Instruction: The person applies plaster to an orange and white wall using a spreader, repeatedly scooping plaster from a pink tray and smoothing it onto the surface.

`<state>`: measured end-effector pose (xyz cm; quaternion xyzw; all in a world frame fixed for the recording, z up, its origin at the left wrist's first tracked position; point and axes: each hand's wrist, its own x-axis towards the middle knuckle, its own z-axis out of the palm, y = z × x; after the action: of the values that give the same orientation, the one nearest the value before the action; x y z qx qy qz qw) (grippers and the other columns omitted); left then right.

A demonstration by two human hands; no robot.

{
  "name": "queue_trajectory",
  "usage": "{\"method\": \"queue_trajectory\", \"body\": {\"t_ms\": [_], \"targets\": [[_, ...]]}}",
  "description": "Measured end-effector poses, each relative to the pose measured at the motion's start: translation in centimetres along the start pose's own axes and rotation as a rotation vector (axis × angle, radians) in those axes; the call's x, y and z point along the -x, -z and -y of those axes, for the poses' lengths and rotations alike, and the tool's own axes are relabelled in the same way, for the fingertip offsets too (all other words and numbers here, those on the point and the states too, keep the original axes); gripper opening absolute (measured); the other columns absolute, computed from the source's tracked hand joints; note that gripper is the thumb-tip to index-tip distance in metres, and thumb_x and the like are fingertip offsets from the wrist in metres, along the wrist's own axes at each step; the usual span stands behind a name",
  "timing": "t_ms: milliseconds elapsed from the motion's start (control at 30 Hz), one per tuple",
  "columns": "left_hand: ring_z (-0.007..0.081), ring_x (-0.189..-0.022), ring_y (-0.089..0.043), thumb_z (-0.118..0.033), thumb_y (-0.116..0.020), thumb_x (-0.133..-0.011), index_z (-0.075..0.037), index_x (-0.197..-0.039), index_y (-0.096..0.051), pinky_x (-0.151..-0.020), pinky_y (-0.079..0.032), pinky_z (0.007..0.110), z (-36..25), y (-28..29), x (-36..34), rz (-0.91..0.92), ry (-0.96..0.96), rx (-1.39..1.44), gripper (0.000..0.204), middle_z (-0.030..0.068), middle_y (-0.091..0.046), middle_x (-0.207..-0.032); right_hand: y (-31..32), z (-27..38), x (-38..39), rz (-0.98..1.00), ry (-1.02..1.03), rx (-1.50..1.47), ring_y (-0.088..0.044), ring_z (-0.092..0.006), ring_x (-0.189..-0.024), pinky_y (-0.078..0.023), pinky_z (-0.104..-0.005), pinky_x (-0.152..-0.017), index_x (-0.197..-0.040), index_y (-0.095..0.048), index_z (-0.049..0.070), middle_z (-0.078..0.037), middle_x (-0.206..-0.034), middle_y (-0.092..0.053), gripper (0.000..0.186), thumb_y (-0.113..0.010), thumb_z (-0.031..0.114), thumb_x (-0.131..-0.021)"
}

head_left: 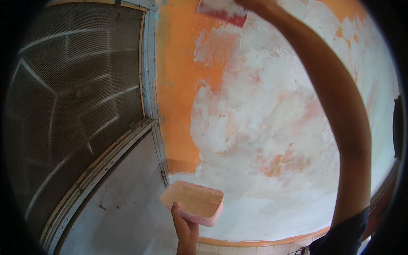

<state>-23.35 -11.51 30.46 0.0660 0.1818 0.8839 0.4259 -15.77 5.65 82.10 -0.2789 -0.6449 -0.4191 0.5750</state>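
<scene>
My left hand (pixel 186 229) grips a pink rectangular plastic tub (pixel 212 219) from below, its thumb over the near rim. Inside the tub is a pale, cream-coloured paste (pixel 197 199). My right arm reaches up the wall, and my right hand (pixel 254 4), partly cut off by the top edge, is closed on a red flat spreader (pixel 227 16) smeared with white paste. The spreader lies against or very near the wall (pixel 263 110), where orange paint (pixel 178 85) meets a patchy white coat. The fingers of my right hand are mostly hidden.
To the left stands a door or window frame (pixel 148 63) with a dark mesh panel (pixel 80 85) and a grey lower panel (pixel 114 204). Pale tiles (pixel 242 250) run below an orange strip at the wall's foot. A dark object (pixel 398 123) is at the far right.
</scene>
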Motion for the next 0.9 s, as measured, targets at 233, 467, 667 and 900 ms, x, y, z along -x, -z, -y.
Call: {"method": "queue_trajectory", "body": {"t_ms": [233, 467, 667, 900], "targets": [[0.0251, -0.112, -0.045, -0.04, -0.051, -0.085, -0.008, -0.124, -0.039, -0.094, -0.038, 0.043, 0.1, 0.1, -0.4, -0.016, 0.019, 0.001, 0.052, 0.0086, -0.046, -0.12, 4.9, -0.4, 0.8, -0.183, 0.136, -0.243, -0.063, -0.0342, -0.065, -0.049, -0.0418, -0.058, -0.069, -0.065, 0.004, -0.022, -0.067, -0.059, 0.01, -0.06, 0.009, -0.063], [0.0248, -0.111, -0.046, -0.04, -0.052, -0.084, -0.009, -0.122, -0.04, -0.092, -0.039, 0.043, -0.4, 0.2, -0.7, -0.005, 0.008, 0.01, 0.05, 0.0077, -0.047, -0.119, -0.7, 2.1, 9.8, 0.414, 0.367, -0.41, -0.061, -0.0318, -0.069, -0.048, -0.0379, -0.065, -0.074, -0.064, 0.002, -0.018, -0.075, -0.062, 0.015, -0.065, 0.015, -0.066], [0.0245, -0.111, -0.046, -0.04, -0.05, -0.086, -0.009, -0.121, -0.041, -0.094, -0.039, 0.043, 0.2, 0.1, -0.8, -0.026, 0.016, 0.02, 0.048, 0.008, -0.048, -0.118, -2.5, 0.8, 4.6, 0.272, 0.167, 0.008, -0.063, -0.0341, -0.07, -0.052, -0.0432, -0.064, -0.076, -0.065, 0.002, -0.021, -0.075, -0.063, 0.023, -0.059, 0.025, -0.075], [0.0249, -0.112, -0.046, -0.041, -0.049, -0.086, -0.009, -0.125, -0.038, -0.094, -0.038, 0.043, -0.9, -0.2, -0.5, -0.029, -0.026, 0.026, 0.051, 0.0083, -0.047, -0.121, 2.5, -0.2, 0.9, -0.109, 0.121, -0.305, -0.063, -0.0362, -0.065, -0.05, -0.0435, -0.059, -0.066, -0.065, 0.001, -0.023, -0.068, -0.061, 0.016, -0.062, 0.016, -0.068]]}}
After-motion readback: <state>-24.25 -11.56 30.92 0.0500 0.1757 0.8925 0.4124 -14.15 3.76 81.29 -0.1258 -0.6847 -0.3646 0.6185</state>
